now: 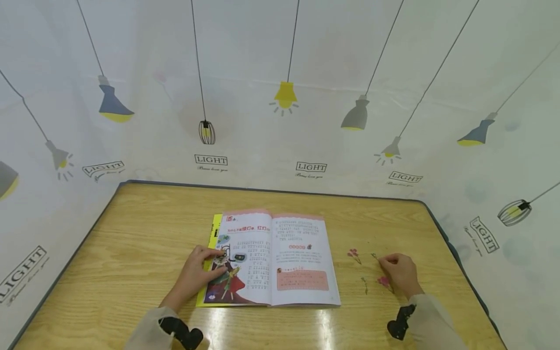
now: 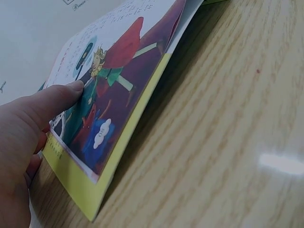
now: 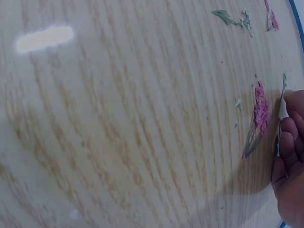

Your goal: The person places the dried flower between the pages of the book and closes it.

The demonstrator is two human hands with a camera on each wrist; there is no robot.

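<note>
An open picture book (image 1: pixel 302 260) lies on the wooden table, its yellow cover showing past the left edge. My left hand (image 1: pixel 199 273) rests on the illustrated left page, thumb and forefinger spread. In the left wrist view, the thumb (image 2: pixel 71 92) lies on the page, while the other fingers are partly hidden beyond the book's edge. Right of the book, my right hand (image 1: pixel 400 272) pinches a thin green dried sprig (image 1: pixel 374 256). Beside that hand lies a pink dried flower (image 3: pixel 261 111). Its curled fingers show at the right wrist view's edge.
Another pink dried flower (image 1: pixel 353 253) and a small green sprig (image 1: pixel 365 286) lie between the book and my right hand. Tiny crumbs dot the wood nearby. A pale curtain (image 1: pixel 249 63) printed with lamps surrounds the table (image 1: pixel 144 228) beyond its dark edge.
</note>
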